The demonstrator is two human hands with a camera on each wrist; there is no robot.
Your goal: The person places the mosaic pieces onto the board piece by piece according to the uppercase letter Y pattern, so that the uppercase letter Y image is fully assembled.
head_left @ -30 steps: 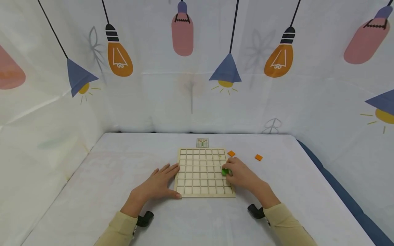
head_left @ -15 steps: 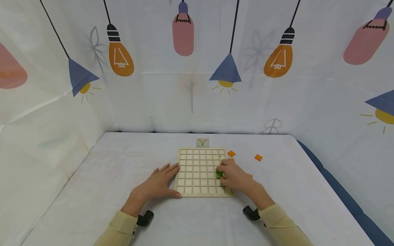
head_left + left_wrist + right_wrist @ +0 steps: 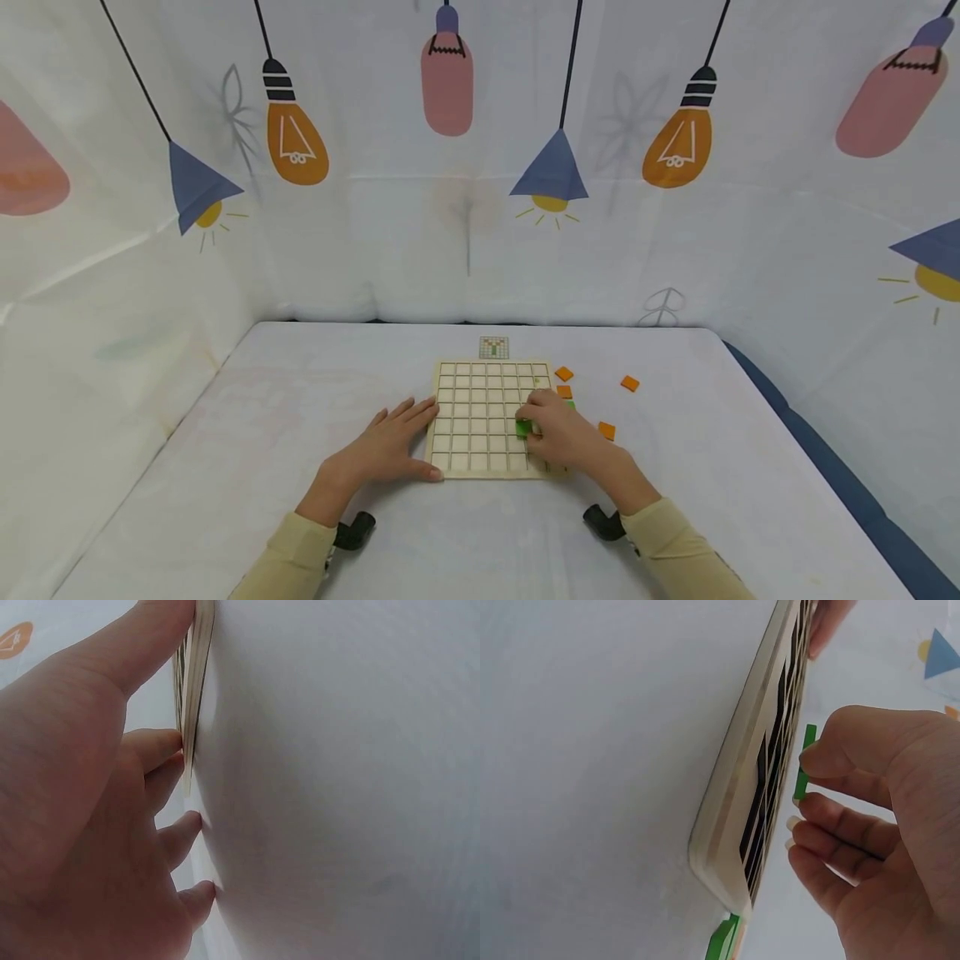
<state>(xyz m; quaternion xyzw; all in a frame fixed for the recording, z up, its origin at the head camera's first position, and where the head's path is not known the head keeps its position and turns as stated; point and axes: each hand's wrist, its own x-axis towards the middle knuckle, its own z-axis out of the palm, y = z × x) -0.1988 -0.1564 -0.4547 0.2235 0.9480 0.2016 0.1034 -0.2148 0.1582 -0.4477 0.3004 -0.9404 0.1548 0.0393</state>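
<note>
Evidently our left grip (image 3: 392,443) rests straight-fingered against the left edge of the pale wooden grid board (image 3: 478,427), probably steadying it, while our right grip (image 3: 558,429) pinches a green square tile (image 3: 522,428) above the board's right half, perhaps for precision.

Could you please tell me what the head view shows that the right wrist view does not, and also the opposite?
Only the head view shows the small pattern card beyond the grid board, and the beige sleeves.

Only the right wrist view shows the green tile edge-on, with a visible gap between it and the board.

Both show the right grip pinching that tile, the grid board itself, and a blue lamp print on the backdrop.
</note>
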